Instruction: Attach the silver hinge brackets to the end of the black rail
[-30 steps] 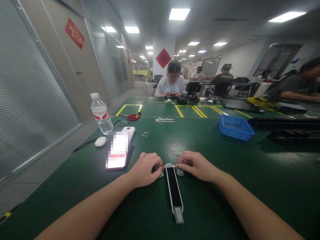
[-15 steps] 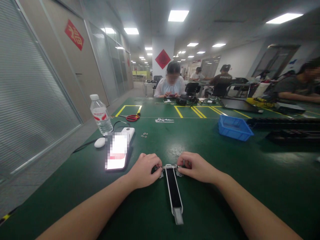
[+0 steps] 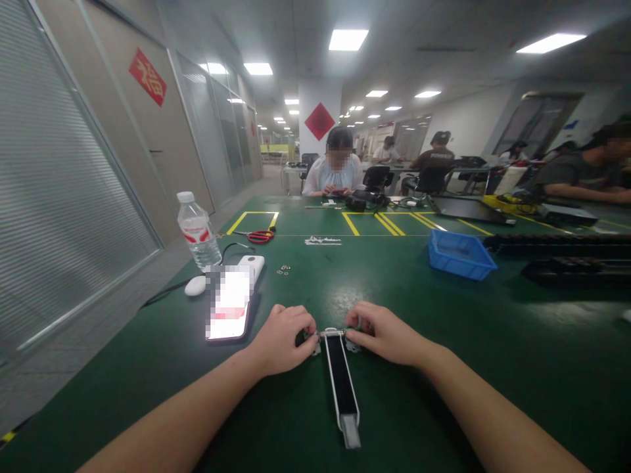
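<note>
One black strip [image 3: 342, 381] on green table [image 3: 290, 420], between two hands: left hand [image 3: 286, 337] and right hand [image 3: 383, 334] each pinch one rod [image 3: 334, 333] end. One phone [image 3: 231, 309], one blue bin [image 3: 462, 265]. Strip's long axis fore-aft, tab [image 3: 351, 433] toward wearer.

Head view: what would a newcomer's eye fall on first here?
Probably the brightly lit phone, on the table left of the left hand. Next, the long black part with white edges at front centre, with that hand and the right hand beside its far end. The blue tray stands out farther off, to the right.
</note>
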A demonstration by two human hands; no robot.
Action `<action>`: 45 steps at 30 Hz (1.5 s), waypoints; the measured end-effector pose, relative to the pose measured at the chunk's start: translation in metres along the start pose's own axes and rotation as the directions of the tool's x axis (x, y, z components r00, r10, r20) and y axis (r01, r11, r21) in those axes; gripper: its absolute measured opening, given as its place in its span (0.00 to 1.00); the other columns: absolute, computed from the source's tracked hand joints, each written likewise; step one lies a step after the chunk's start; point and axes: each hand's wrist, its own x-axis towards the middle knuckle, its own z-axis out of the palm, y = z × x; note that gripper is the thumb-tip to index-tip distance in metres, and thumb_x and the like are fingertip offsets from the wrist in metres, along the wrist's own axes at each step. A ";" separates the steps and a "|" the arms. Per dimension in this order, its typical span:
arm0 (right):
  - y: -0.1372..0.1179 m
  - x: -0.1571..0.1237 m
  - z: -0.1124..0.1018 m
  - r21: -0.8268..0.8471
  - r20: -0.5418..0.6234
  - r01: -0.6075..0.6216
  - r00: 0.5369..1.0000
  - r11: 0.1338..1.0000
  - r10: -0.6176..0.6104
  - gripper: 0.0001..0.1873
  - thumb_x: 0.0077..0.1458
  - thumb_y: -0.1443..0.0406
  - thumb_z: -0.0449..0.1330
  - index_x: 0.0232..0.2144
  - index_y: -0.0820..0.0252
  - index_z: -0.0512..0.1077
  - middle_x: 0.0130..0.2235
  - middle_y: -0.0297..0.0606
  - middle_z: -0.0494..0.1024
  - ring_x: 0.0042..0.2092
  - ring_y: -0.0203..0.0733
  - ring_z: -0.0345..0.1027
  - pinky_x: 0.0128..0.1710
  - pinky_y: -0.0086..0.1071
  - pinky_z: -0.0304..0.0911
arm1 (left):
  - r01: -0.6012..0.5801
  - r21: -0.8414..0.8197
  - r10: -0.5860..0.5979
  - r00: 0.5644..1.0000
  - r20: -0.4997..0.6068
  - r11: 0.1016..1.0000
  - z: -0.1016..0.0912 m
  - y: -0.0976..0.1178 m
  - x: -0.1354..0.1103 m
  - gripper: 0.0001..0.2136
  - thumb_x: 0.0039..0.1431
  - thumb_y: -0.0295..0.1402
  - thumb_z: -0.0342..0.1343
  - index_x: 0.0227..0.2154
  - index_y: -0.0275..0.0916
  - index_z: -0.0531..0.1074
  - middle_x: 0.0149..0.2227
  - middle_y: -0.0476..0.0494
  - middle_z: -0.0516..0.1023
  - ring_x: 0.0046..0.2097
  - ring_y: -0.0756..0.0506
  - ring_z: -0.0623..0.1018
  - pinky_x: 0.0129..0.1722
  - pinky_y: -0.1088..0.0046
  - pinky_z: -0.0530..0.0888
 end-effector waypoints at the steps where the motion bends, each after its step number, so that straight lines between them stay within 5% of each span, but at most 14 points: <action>1: 0.000 0.000 0.000 0.004 -0.010 -0.002 1.000 1.000 0.002 0.03 0.56 0.66 0.59 0.34 0.60 0.69 0.33 0.34 0.68 0.30 0.33 0.62 0.30 0.27 0.59 | 0.000 0.000 0.000 1.000 -0.002 1.000 0.000 0.000 0.000 0.04 0.56 0.31 0.51 0.30 0.38 0.69 0.32 0.49 0.72 0.36 0.47 0.71 0.39 0.68 0.58; 8: 0.000 0.001 0.000 -0.003 0.010 0.020 1.000 1.000 -0.020 0.05 0.57 0.67 0.57 0.30 0.61 0.72 0.33 0.35 0.69 0.32 0.34 0.63 0.32 0.28 0.60 | -0.006 -0.004 0.006 1.000 -0.001 1.000 0.000 0.000 0.000 0.04 0.56 0.31 0.51 0.31 0.38 0.69 0.33 0.49 0.72 0.36 0.47 0.71 0.39 0.68 0.58; 22: 0.014 -0.007 -0.026 -0.076 0.063 -0.078 0.995 0.994 0.083 0.11 0.51 0.67 0.60 0.38 0.59 0.76 0.34 0.37 0.72 0.32 0.36 0.65 0.32 0.30 0.62 | -0.013 -0.004 0.013 1.000 0.014 1.000 0.000 -0.001 0.001 0.05 0.57 0.33 0.51 0.31 0.39 0.69 0.33 0.49 0.72 0.37 0.47 0.71 0.39 0.68 0.58; 38: 0.005 -0.003 -0.015 0.022 0.026 -0.040 0.999 0.999 0.039 0.04 0.51 0.69 0.61 0.29 0.60 0.76 0.29 0.35 0.74 0.28 0.34 0.65 0.28 0.28 0.61 | -0.021 0.015 0.020 1.000 0.019 1.000 -0.001 0.000 0.000 0.05 0.56 0.32 0.50 0.32 0.39 0.69 0.33 0.48 0.72 0.37 0.46 0.71 0.39 0.68 0.59; 45: -0.003 -0.002 -0.007 0.038 -0.004 0.021 1.000 0.999 -0.020 0.11 0.49 0.71 0.61 0.38 0.59 0.73 0.30 0.32 0.75 0.28 0.33 0.65 0.29 0.27 0.60 | -0.022 0.014 0.022 1.000 0.021 1.000 0.000 -0.001 0.001 0.04 0.56 0.32 0.51 0.32 0.39 0.69 0.33 0.49 0.72 0.38 0.46 0.71 0.39 0.68 0.58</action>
